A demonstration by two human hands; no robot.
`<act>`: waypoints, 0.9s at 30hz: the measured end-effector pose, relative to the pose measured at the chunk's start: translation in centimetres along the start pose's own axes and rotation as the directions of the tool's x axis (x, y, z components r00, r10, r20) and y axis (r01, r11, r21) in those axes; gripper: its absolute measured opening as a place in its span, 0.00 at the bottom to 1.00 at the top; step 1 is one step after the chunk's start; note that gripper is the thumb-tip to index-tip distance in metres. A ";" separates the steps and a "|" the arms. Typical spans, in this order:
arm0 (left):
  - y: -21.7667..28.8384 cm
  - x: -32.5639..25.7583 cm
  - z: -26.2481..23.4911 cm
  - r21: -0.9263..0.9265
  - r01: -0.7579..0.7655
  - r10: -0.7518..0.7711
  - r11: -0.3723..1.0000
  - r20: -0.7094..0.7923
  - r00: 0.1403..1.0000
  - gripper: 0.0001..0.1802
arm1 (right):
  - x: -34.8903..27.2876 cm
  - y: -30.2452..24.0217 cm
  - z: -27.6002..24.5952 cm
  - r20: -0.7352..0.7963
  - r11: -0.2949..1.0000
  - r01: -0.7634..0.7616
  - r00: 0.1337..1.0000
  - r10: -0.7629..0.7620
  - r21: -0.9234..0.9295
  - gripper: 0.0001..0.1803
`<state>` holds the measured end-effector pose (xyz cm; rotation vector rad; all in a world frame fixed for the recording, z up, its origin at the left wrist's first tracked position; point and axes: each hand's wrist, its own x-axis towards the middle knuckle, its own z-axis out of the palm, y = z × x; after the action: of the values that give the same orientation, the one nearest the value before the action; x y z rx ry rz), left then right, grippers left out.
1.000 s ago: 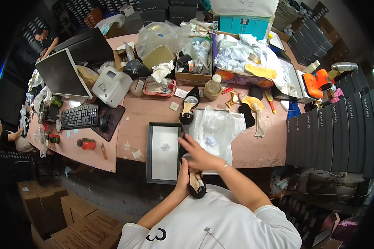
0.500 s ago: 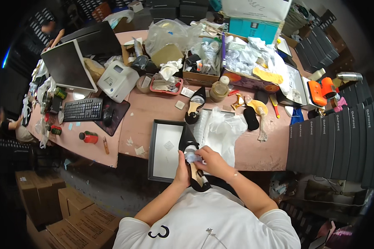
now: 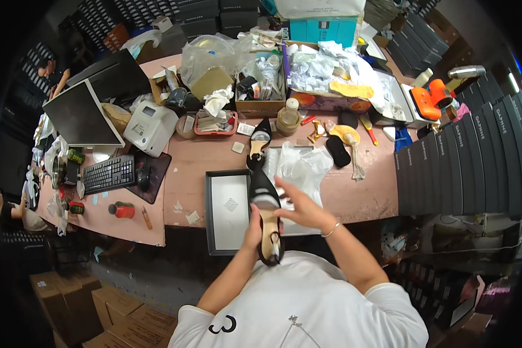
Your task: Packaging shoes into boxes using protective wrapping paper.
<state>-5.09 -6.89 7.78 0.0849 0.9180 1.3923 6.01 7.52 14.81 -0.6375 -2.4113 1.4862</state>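
A black pointed shoe [image 3: 269,232] with a beige insole lies lengthwise before me, its toe pointing away. My left hand [image 3: 253,229] grips it along its left side. Pale stuffing [image 3: 265,200] shows inside the front of the shoe. Beside its right edge is my right hand [image 3: 303,210], fingers apart, the thumb close to the shoe; whether it touches cannot be made out. Beyond the held shoe, a matching black shoe [image 3: 260,139] rests on the table. Under and left of my hands sits an open dark shoe box part [image 3: 210,211] with a white inside.
White tissue [image 3: 301,171] lies in another tray to the right. A glass jar [image 3: 288,120], a box of crumpled paper [image 3: 330,100] and a red basket [image 3: 214,129] stand behind. Stacked dark shoe boxes [image 3: 464,165] rise at right; a keyboard [image 3: 109,174] and monitor [image 3: 81,116] are left.
My right hand has drawn back from the shoe's opening and its fingers have spread. The pale stuffing it was handling now sits farther into the toe. The view has shifted a little.
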 end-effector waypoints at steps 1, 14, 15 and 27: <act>1.6 0.2 -0.1 -0.057 -0.008 0.008 0.998 -0.009 1.000 0.44 | -0.5 -0.3 -0.8 -0.043 0.992 0.058 0.997 -0.064 -0.116 0.42; 8.1 4.6 -4.6 0.913 -0.408 0.660 0.006 0.303 0.687 0.21 | -7.4 1.4 -1.8 -0.170 0.966 0.180 0.962 -0.213 -0.188 0.17; 10.0 6.3 -6.3 0.954 -0.255 0.663 -0.156 0.293 0.689 0.22 | -8.1 1.7 -2.5 -0.169 0.967 0.163 0.966 -0.197 -0.195 0.17; 13.0 23.5 -9.3 0.607 -0.409 0.158 -0.681 0.667 0.728 0.31 | -9.8 5.6 -5.7 -0.408 0.968 -0.041 0.902 0.143 0.248 0.21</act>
<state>-23.22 12.13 -2.95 2.3724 1.8923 0.4252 18.36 9.46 12.65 -0.9213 -1.8692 1.4565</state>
